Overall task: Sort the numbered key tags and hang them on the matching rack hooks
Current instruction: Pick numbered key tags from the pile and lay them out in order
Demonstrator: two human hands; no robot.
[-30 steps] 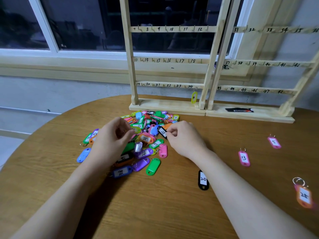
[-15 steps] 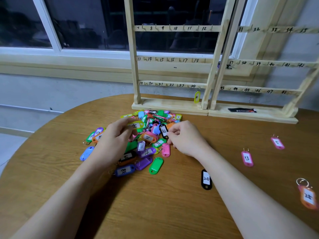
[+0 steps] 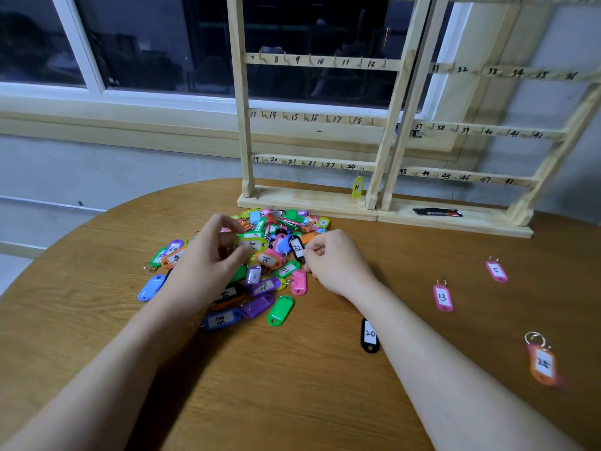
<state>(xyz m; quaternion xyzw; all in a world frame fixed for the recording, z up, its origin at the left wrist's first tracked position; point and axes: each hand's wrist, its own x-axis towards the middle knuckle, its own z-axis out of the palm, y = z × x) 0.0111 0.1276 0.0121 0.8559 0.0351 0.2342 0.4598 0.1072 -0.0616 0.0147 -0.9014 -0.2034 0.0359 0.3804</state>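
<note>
Round wooden table (image 3: 292, 385); two numbered racks (image 3: 374, 118) stand at its far edge, hooks nearly all bare, one yellow tag (image 3: 358, 187) hanging under the 24 end of the left rack's bottom rail. Pile of coloured tags (image 3: 270, 271) lies just before the left rack. Set apart to the right: black 20 (image 3: 369, 335), pink 13 (image 3: 443, 298), pink 5 (image 3: 496, 271), orange tag (image 3: 543, 364), its number blurred. Left hand (image 3: 208, 262) over the pile, fingers curled round a yellow tag (image 3: 252, 244) at thumb and forefinger. Right hand (image 3: 335, 262) pinches the low end of black 32 (image 3: 297, 248), tag tilted up off the pile. Judgement: lift 32 straight up so its ring clears neighbours; confirm the number before carrying; its hook sits on the right rack, upper rail.
</note>
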